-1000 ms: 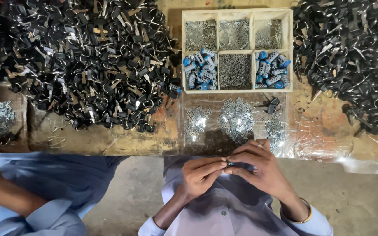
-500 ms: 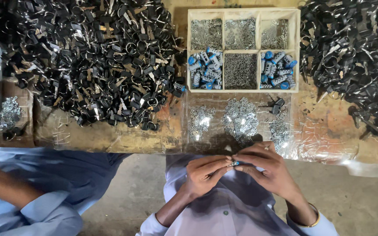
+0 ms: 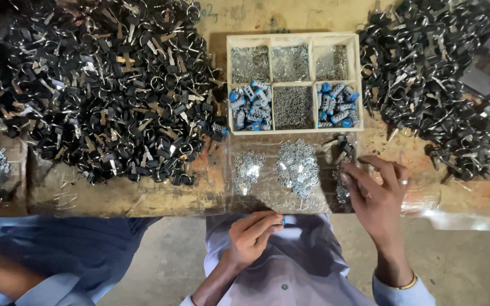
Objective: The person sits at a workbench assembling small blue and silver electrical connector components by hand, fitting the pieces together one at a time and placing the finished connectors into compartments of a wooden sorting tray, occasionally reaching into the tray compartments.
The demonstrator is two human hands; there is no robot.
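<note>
Small blue part (image 3: 282, 220) sits pinched between the thumb and fingertips of the left hand (image 3: 250, 238), held low over the lap in front of the pale shirt, just below the table edge (image 3: 143, 207). Left hand is curled tight around it. Right hand (image 3: 378, 195) is up on the table, fingers spread and bent, tips touching a small cluster of silver metal bits (image 3: 342, 190) on the clear plastic sheet (image 3: 426, 195); cannot tell if it has pinched 1 yet. 2 more silver piles (image 3: 297, 164) lie just left of that hand. Behind them, a wooden tray (image 3: 294, 37) with 6 compartments: 3 top ones hold silver bits, bottom left and bottom right hold blue-capped parts (image 3: 249, 105), bottom middle holds fine silver pieces. Big heaps of black key rings (image 3: 103, 85) flank the tray on both sides. Another person's blue sleeve (image 3: 58, 255) shows at lower left.
</note>
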